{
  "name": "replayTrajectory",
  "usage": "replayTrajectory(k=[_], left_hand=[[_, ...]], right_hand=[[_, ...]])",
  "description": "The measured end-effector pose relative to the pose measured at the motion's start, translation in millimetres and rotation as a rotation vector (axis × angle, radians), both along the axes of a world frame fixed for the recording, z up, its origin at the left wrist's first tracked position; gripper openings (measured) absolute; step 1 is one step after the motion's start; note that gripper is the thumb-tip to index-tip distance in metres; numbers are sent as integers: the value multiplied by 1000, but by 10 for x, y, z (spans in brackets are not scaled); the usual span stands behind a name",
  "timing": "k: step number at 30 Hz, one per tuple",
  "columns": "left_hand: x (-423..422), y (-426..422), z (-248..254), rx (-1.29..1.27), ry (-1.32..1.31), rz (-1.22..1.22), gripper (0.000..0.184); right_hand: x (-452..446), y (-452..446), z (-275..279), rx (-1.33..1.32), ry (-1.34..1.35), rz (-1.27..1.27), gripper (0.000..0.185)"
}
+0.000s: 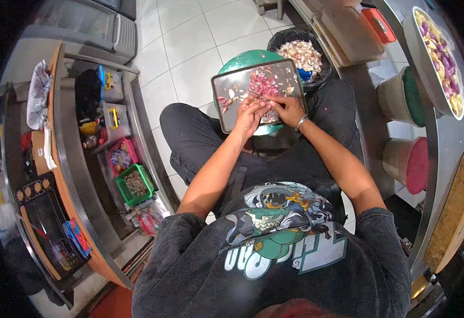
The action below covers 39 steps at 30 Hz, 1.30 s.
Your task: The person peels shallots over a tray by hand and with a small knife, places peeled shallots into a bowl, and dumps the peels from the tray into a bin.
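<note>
A dark rectangular tray (232, 117) rests on a green round stool (242, 61) between my knees. Pinkish-red peeled pieces (266, 84) lie heaped at its middle, with pale bits scattered around them. My left hand (250, 114) is over the tray, palm partly up, its fingers curled together on something too small to make out. Close against it, my right hand (287, 110) pinches at the same spot, with a metal bracelet on the wrist. What lies between the fingertips is hidden.
Beyond the tray, a black-lined bin (325, 63) holds pale peelings (301, 54). A long dish of purple and cream pieces (432, 63) stands on the right counter, above lidded buckets (401, 164). At left, shelves hold a green basket (131, 197) and plastic boxes.
</note>
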State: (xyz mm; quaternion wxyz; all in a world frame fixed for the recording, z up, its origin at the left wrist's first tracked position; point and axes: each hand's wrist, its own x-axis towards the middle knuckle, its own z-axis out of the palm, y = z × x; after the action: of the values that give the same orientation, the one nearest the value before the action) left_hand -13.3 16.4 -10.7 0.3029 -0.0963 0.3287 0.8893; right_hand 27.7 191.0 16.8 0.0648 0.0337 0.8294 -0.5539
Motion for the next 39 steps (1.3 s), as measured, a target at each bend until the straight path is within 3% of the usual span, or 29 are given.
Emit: replayTrajectory(k=[6, 9, 11, 14, 17, 20, 26, 27, 29, 35, 39], left_hand=[[-11, 0, -52, -61, 16, 14, 34], [-60, -41, -22, -14, -146, 34, 42], [-82, -79, 1, 186, -244, 6, 51], [-84, -48, 2, 187, -204, -33, 57], [-83, -30, 34, 251, -188, -35, 58], [-76, -18, 85, 204, -106, -44, 46], [-37, 38, 182, -10, -85, -24, 40], [-61, -3, 60, -9, -85, -24, 40], [-126, -133, -300, -254, -4, -146, 37], [-86, -48, 136, 79, -213, -84, 35], [-101, -16, 116, 31, -214, -42, 39]], right_hand=[[4, 18, -27, -4, 75, -57, 27], [-24, 30, -54, 17, 40, -166, 28], [-40, 54, -13, 101, -39, -156, 28], [-35, 55, -116, 140, 50, -154, 29], [-38, 62, 55, 83, -31, -167, 27], [-37, 60, -158, -104, 65, -211, 27], [-39, 27, -139, -113, 223, -244, 27], [-35, 34, -104, -112, 222, -244, 27], [-27, 54, -7, -112, 77, -202, 25], [-15, 38, -5, -82, 103, -189, 29], [-12, 40, 40, -62, 95, -166, 28]])
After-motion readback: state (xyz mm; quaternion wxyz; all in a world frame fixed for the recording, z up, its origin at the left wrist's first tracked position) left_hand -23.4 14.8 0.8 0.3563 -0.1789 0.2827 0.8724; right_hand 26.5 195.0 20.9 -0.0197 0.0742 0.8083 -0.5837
